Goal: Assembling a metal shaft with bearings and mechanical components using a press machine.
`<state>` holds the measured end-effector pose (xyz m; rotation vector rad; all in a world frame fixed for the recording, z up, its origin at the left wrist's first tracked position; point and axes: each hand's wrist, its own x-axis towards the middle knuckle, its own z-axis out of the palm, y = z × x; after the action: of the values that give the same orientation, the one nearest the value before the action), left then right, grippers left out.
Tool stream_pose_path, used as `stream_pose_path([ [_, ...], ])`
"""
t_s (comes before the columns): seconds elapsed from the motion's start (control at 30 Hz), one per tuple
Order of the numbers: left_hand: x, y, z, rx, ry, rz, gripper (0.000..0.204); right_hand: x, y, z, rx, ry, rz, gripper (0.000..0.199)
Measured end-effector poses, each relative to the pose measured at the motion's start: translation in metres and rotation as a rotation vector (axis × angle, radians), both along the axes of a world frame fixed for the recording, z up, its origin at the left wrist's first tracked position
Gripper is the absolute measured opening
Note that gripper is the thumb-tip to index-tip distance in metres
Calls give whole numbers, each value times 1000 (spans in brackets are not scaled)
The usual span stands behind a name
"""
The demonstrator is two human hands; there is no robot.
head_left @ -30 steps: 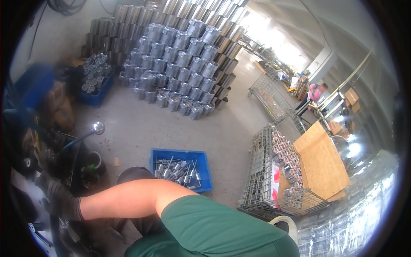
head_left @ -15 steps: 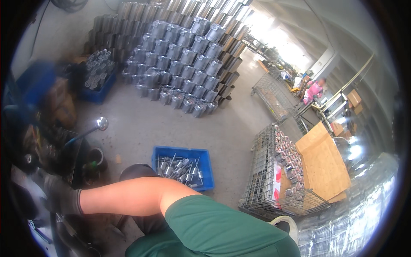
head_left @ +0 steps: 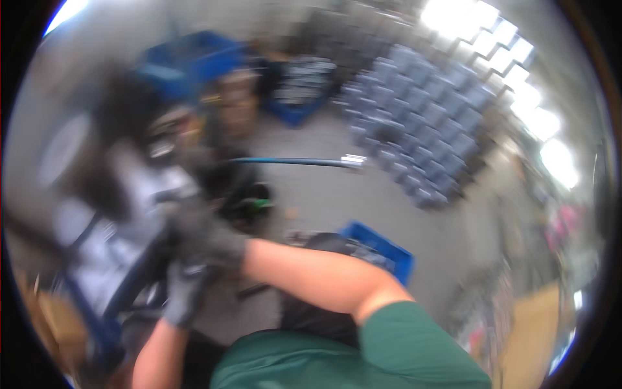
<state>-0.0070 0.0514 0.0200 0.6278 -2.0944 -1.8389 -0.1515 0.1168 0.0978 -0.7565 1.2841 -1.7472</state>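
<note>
Everything is smeared by motion. My right hand [head_left: 210,236], in a dark glove, reaches left to a machine [head_left: 123,220] with pale metal surfaces. Close below it is my left hand [head_left: 184,295], in a grey glove, beside a dark bar-like part [head_left: 139,275] of that machine. The fingers of both hands are too blurred to read, and anything in them is hidden. A bar with a blue shaft and a shiny metal end [head_left: 353,162] sticks out to the right, beyond my right hand.
A blue crate [head_left: 405,266] of metal parts stands on the floor beyond my right arm. Stacked metal cylinders [head_left: 421,123] rise at the back, near another filled blue crate [head_left: 295,117]. Cardboard [head_left: 534,330] stands at the right; a person in pink [head_left: 562,223] is far off.
The view has swung left, so the stack and crate now lie farther right in the picture. My left hand and forearm have come into view; my right arm still reaches to the machine.
</note>
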Motion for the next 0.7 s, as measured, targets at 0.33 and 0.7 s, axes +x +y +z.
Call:
stream_pose_path([
  [0.33, -1, -5, 41, -64, -15, 124, 63, 39, -17, 19, -296, -124, -86, 19],
  [0.7, -21, -60, 23, -261, 239, 409, 68, -13, -101, 25, -485, 350, -330, 28],
])
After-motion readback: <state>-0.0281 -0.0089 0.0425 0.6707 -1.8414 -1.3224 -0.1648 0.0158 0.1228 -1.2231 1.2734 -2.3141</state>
